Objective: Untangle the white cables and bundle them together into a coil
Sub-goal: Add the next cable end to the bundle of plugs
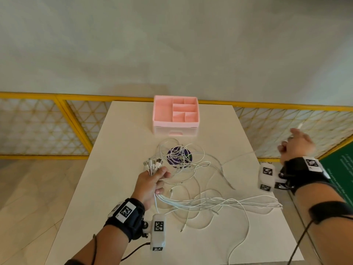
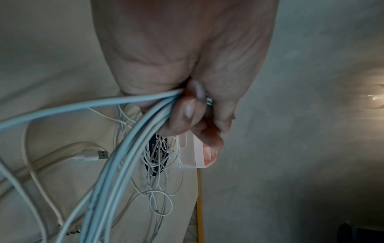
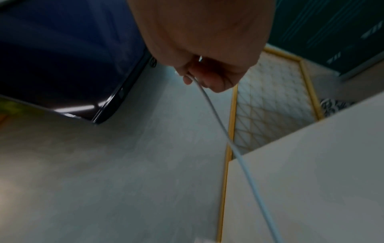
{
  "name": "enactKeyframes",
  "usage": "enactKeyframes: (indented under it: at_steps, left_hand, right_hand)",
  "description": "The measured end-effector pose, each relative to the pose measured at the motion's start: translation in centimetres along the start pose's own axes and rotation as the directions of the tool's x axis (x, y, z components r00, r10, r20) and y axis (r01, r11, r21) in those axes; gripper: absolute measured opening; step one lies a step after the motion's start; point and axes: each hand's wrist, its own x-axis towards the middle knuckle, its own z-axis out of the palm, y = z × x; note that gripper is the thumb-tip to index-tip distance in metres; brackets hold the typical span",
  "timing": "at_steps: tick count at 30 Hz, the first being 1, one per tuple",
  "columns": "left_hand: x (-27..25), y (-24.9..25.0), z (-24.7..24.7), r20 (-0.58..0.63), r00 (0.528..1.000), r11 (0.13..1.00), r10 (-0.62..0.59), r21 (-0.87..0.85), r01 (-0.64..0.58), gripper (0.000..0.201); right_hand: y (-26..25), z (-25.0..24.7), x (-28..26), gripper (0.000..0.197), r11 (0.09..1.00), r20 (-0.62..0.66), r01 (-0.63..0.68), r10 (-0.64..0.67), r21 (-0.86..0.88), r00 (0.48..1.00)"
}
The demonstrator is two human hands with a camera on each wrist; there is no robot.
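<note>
- White tabletop (image 1: 122, 142) carries everything, with a pink organiser box (image 1: 175, 114) at its far edge.
- White cables (image 1: 193, 180) sprawl tangled across the middle, over a round purple sticker (image 1: 172, 156).
- Left hand (image 1: 150, 183) grips a bunch of cables just below their plugs (image 1: 152, 163).
- Right hand (image 1: 295, 145), raised off the right edge, pinches 1 cable (image 3: 220, 125).

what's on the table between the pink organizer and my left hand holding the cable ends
In the head view, a round purple sticker lies between the pink organizer and the left hand, with loose loops of white cables draped over it.
</note>
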Motion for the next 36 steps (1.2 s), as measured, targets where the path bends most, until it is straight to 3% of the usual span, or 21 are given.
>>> enactKeyframes:
  at_steps: [3, 7, 10, 12, 13, 15, 17, 19, 20, 21, 24, 26, 31, 34, 36]
  left_hand:
    - [0.3, 0.3, 0.1, -0.008, 1.0, 0.995, -0.015, -0.099, 0.014, 0.024]
    - [0.5, 0.9, 1.2, -0.017, 1.0, 0.989, -0.015, -0.149, 0.013, 0.033]
    - [0.4, 1.7, 2.4, 0.004, 1.0, 0.983, -0.008, -0.183, 0.009, 0.036]
    - [0.5, 2.1, 3.0, 0.023, 1.0, 0.977, 0.001, -0.212, 0.004, 0.036]
    - [0.5, 2.3, 3.3, 0.034, 0.999, 0.974, 0.006, -0.228, 0.002, 0.036]
    - [0.5, 2.5, 3.8, 0.046, 0.999, 0.967, 0.022, -0.254, -0.009, 0.036]
    - [0.5, 2.7, 4.4, 0.043, 0.998, 0.955, 0.037, -0.297, -0.022, 0.036]
    - [0.5, 3.1, 4.9, 0.023, 0.998, 0.934, 0.052, -0.356, -0.04, 0.037]
    - [0.6, 3.4, 4.9, 0.007, 0.998, 0.929, 0.061, -0.367, -0.054, 0.037]
    - [0.6, 3.7, 4.7, -0.007, 0.997, 0.928, 0.07, -0.366, -0.068, 0.037]
    - [0.7, 4.3, 3.2, -0.011, 0.997, 0.914, 0.071, -0.399, -0.069, 0.037]
    - [0.8, 4.1, 1.9, -0.016, 0.997, 0.914, 0.071, -0.399, -0.072, 0.039]
    - [1.3, 3.0, 0.8, -0.083, 0.992, 0.956, 0.09, -0.271, -0.109, 0.039]
    - [1.7, 3.0, 0.3, -0.118, 0.988, 0.96, 0.1, -0.251, -0.127, 0.039]
    - [1.9, 3.0, 0.1, -0.118, 0.989, 0.962, 0.094, -0.246, -0.121, 0.038]
  right_hand:
    - [-0.4, -3.8, 2.0, 0.047, 0.996, -0.07, -0.019, 0.025, 0.088, 0.997]
    - [1.2, -4.7, 1.8, 0.035, 0.986, -0.027, -0.135, 0.138, 0.093, 0.99]
    - [3.9, -3.2, 0.0, 0.034, 0.992, 0.006, -0.128, 0.128, -0.001, 0.992]
    - [5.4, -0.9, -2.7, 0.033, 0.995, 0.16, -0.092, 0.097, -0.041, 0.982]
    - [6.0, 0.5, -4.5, 0.027, 0.995, 0.293, -0.049, 0.074, -0.091, 0.953]
    - [6.9, 3.5, -9.4, 0.025, 0.975, 0.592, 0.072, 0.07, -0.212, 0.803]
    - [8.1, 6.3, -14.7, 0.026, 0.934, 0.836, 0.203, 0.148, -0.294, 0.529]
    - [9.8, 8.4, -18.8, 0.029, 0.882, 0.934, 0.335, 0.256, -0.332, 0.25]
    - [10.8, 9.1, -20.1, 0.032, 0.862, 0.94, 0.378, 0.294, -0.338, 0.171]
    - [11.5, 9.6, -20.9, 0.033, 0.841, 0.934, 0.408, 0.321, -0.356, 0.153]
    - [12.3, 9.5, -20.6, 0.03, 0.784, 0.914, 0.47, 0.347, -0.406, 0.211]
    - [12.6, 8.5, -18.6, 0.038, 0.709, 0.907, 0.568, 0.361, -0.418, 0.216]
    - [13.1, 5.4, -14.1, 0.048, 0.362, 0.886, 0.841, 0.388, -0.401, 0.255]
    - [13.2, 2.4, -10.6, 0.045, 0.21, 0.835, 0.85, 0.403, -0.483, 0.375]
    - [13.0, -0.1, -8.2, 0.044, 0.186, 0.779, 0.789, 0.399, -0.586, 0.484]
